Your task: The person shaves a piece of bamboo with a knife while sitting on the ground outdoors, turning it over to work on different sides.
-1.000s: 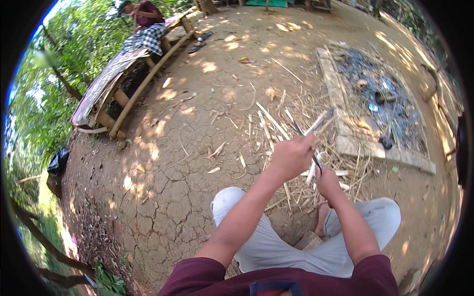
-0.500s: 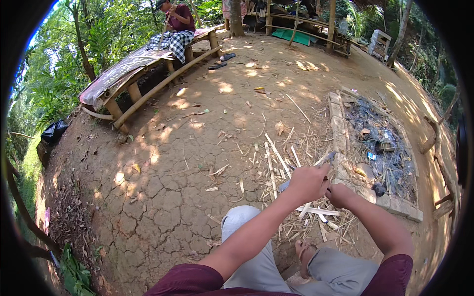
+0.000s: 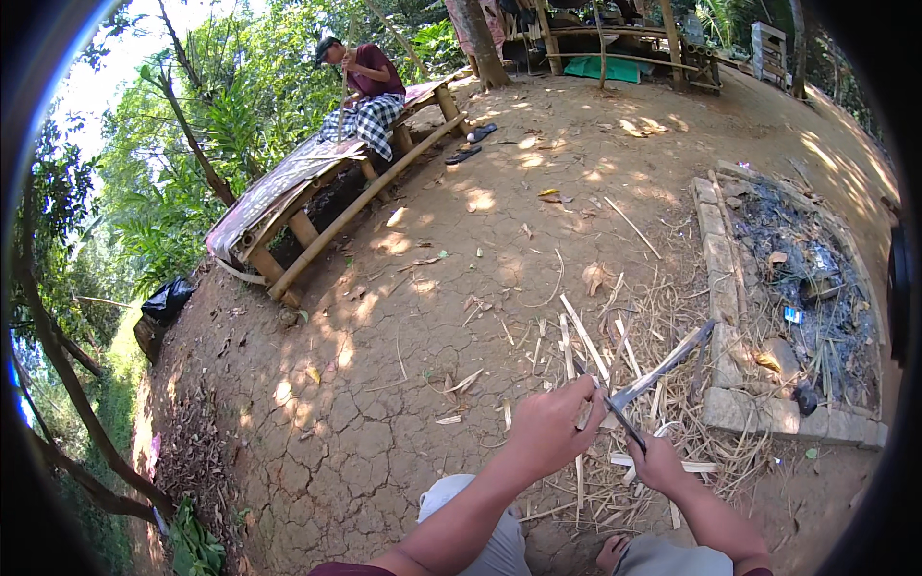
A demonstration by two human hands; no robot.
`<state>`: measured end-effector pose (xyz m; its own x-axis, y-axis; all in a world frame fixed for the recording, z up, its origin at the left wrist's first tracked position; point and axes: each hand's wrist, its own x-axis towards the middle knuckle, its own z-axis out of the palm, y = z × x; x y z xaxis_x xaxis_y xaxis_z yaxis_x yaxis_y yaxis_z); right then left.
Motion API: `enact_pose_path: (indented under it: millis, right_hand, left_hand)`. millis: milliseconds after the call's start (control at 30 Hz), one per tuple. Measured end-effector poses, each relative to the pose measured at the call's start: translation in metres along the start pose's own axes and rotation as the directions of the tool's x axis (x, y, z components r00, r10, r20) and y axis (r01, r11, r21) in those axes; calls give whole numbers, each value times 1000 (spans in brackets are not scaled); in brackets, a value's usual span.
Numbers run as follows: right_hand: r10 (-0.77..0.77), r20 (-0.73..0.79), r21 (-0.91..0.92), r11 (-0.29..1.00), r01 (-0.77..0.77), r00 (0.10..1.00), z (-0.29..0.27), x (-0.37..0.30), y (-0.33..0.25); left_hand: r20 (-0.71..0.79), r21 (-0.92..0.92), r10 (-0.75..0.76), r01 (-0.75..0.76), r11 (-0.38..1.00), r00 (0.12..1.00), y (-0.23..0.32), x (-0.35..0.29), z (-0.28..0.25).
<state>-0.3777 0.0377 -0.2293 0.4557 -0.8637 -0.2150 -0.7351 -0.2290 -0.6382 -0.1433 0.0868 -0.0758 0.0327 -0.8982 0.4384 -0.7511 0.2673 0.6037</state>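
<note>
Drew right hand [image 3: 661, 467] away from left hand [image 3: 555, 424] since the earlier frame. Gripping knife [image 3: 626, 424] in right, long strip [image 3: 669, 362] in left, near stone border's [image 3: 732, 412] near-left corner. Steady strip; keep knuckles clear.

Person [image 3: 375, 72] on bamboo bench [image 3: 274, 192], upper L — brick-edged ash pit [image 3: 718, 254], R — blk plastic bag [image 3: 168, 299], far L

gry blade [image 3: 695, 344] | tan strips [image 3: 585, 337] | blk/wht chk cloth [image 3: 381, 119] | grn sheet [image 3: 618, 70]
</note>
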Motion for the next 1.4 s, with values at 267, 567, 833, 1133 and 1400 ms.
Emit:
enact_pose_path:
  millis: [267,567,833,1133,1400]
  right_hand:
    - [-171,-170,150,969,197,970,22,19,38]
    - [-250,-87,234,936,263,964,23,15,44]
    - [-278,-29,192,941,278,960,31,4,50]
    - [-137,80,336,936,103,987,15,-3,24]
    - [-208,68,327,929,175,976,-37,-25,-4]
  left_hand:
    - [-5,-26,-71,71,997,997,6,10,15]
    - [31,163,-103,96,982,994,20,-27,-1]
    - [66,306,-215,185,934,974,39,-67,-12]
    - [-38,436,-224,218,873,974,34,-72,-11]
    - [-84,336,-147,167,927,986,28,-50,8]
